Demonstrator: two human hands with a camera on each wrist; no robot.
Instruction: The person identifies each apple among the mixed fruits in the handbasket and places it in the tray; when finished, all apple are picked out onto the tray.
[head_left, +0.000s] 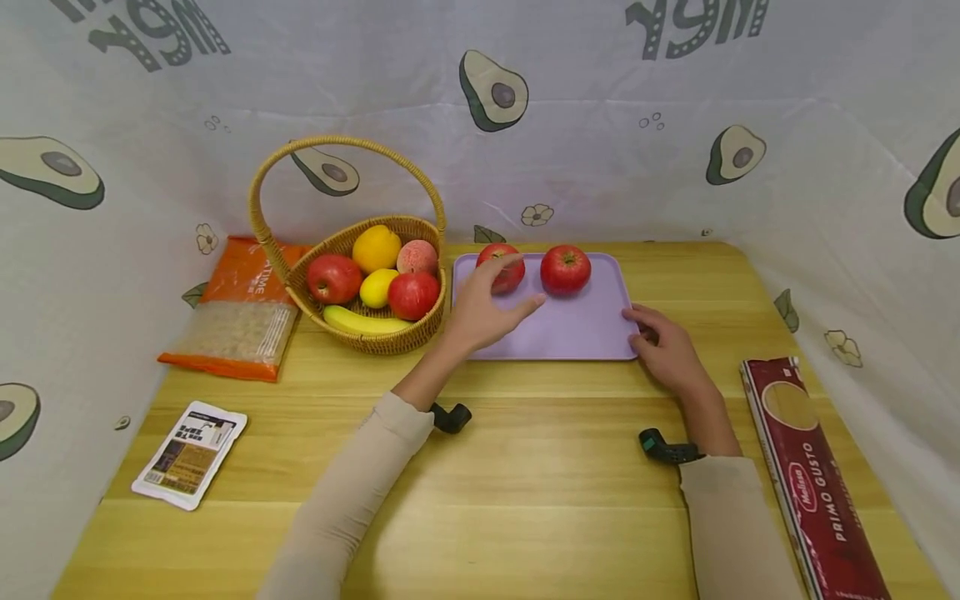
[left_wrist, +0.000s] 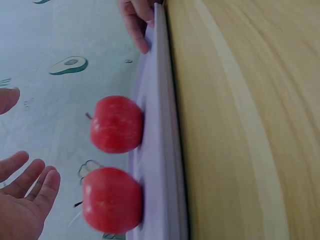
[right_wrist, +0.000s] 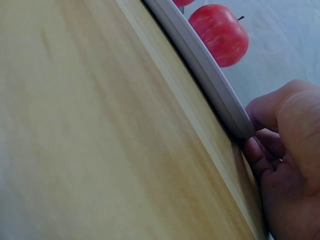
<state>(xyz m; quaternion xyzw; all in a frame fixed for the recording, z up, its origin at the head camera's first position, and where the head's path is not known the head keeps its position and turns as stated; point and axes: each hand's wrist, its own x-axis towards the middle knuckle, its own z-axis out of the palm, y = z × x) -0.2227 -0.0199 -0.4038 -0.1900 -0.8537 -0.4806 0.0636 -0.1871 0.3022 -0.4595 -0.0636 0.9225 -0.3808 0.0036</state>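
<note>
A lilac tray (head_left: 577, 333) lies on the wooden table with two red apples on it. My left hand (head_left: 482, 310) hovers above the tray's left part, fingers spread and thumb apart, overlapping the left apple (head_left: 511, 280) in the head view. The left wrist view shows that hand (left_wrist: 22, 210) apart from both apples, with air between. To its right sits the other apple (head_left: 566, 271), stem up. At the tray's right side, my right hand (head_left: 667, 352) pinches the rim near the front corner; the right wrist view has its thumb (right_wrist: 265, 107) on the edge and fingers below.
Left of the tray stands a wicker basket (head_left: 405, 337) with a tall handle, holding apples, a banana and other fruit. An orange bag (head_left: 243, 308) leans behind it. A white pouch (head_left: 190, 454) lies front left, a red pasta pack (head_left: 817, 483) at the right edge.
</note>
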